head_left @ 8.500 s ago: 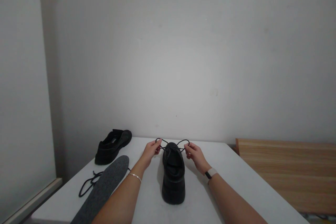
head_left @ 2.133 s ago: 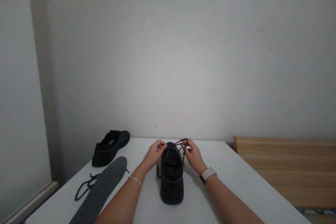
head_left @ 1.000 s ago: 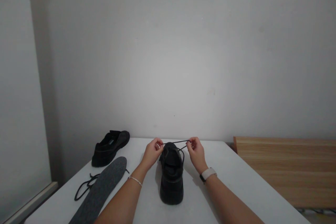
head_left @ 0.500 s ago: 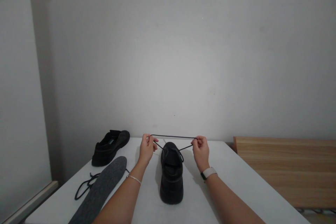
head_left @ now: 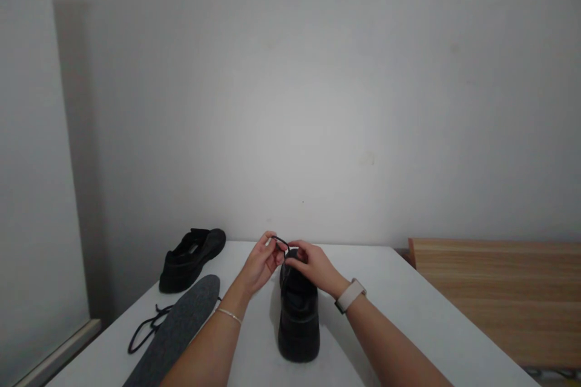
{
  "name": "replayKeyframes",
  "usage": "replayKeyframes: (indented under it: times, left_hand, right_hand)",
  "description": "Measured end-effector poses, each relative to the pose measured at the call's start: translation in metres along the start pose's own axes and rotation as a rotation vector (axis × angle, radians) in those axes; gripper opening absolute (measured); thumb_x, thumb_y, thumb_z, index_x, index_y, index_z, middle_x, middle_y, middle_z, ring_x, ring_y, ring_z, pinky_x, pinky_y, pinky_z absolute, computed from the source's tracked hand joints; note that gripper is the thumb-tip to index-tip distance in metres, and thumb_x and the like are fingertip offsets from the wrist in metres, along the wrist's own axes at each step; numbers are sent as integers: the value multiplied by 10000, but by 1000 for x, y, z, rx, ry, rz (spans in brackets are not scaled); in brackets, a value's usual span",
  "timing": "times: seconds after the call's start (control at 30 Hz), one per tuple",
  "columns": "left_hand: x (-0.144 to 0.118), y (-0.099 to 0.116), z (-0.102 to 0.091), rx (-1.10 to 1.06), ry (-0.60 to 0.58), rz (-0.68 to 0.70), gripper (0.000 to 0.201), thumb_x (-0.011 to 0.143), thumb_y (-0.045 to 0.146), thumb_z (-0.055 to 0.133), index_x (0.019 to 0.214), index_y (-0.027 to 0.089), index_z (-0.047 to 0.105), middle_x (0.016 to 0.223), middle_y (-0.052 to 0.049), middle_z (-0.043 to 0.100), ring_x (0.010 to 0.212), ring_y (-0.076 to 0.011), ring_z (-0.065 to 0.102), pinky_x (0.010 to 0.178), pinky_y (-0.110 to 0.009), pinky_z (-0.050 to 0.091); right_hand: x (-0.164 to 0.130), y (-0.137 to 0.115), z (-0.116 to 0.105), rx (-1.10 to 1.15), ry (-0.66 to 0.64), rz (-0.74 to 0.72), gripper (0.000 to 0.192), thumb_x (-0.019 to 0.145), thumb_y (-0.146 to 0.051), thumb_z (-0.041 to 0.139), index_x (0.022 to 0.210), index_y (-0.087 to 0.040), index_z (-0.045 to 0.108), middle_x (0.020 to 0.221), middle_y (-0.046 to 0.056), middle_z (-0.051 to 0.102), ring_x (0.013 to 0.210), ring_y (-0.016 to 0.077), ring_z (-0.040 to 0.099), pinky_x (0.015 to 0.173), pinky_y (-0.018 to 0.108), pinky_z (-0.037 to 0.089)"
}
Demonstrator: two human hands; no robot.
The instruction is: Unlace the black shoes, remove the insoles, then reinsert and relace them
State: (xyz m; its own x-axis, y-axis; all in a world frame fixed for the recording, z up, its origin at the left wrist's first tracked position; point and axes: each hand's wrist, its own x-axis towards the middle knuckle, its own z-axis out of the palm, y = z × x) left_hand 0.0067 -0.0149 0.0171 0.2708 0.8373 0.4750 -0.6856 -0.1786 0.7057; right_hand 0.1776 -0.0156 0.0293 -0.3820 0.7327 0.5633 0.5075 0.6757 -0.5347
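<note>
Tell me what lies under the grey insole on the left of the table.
A loose black lace pokes out from beneath the grey insole, its loops lying on the white table. How far the lace runs under the insole is covered.

Both forearms reach forward, converging; left hand [head_left: 262,261] and right hand [head_left: 313,266] pinch fingertips close together (nearly touching).

second shoe [head_left: 193,259], grey insole [head_left: 177,329], loose lace [head_left: 144,328], white table [head_left: 408,314]

Bare forearms; thin bracelet [head_left: 228,314] left, pale-banded watch [head_left: 349,295] right
</note>
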Motion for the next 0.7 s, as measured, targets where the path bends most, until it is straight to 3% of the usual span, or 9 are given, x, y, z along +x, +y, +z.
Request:
replayKeyframes:
  times: [0.2,0.3,0.4,0.57,0.7]
  left_hand:
    - [-1,4,-2,-51,-68,36,155,804,255,656,891,193,545,789,-7,627,551,-45,475,533,-160,368]
    - [4,2,-6,18,10,78,183,789,271,668,918,177,579,848,-15,618,604,-53,501,566,-171,384]
    - [9,-7,-8,224,60,94,359,723,262,726,1042,179,582,961,-49,630,805,-121,574,708,-223,431]
    - [8,-23,-2,629,-88,22,431,661,266,764,1039,145,597,1036,-106,648,974,-226,569,879,-348,411]
    - [6,-26,3,735,-60,42,371,716,353,708,988,129,592,967,-107,665,913,-228,583,834,-346,431]
  right_hand:
    - [14,-13,0,-186,-173,-108,218,829,-351,588,747,-160,653,617,-15,577,567,103,454,539,210,279]
    - [21,-14,-4,-199,-115,-137,226,865,-282,546,715,-146,646,667,21,628,617,119,503,585,217,315]
    - [28,-17,-10,-210,-42,-132,243,888,-240,499,717,-150,646,679,30,637,645,129,522,613,221,337]
    - [35,-36,-12,-222,36,-150,191,870,-208,506,748,-178,650,716,19,640,675,133,540,637,223,356]
    - [44,-55,-13,-140,159,-159,173,871,-224,497,799,-193,651,767,21,656,714,141,564,658,228,374]
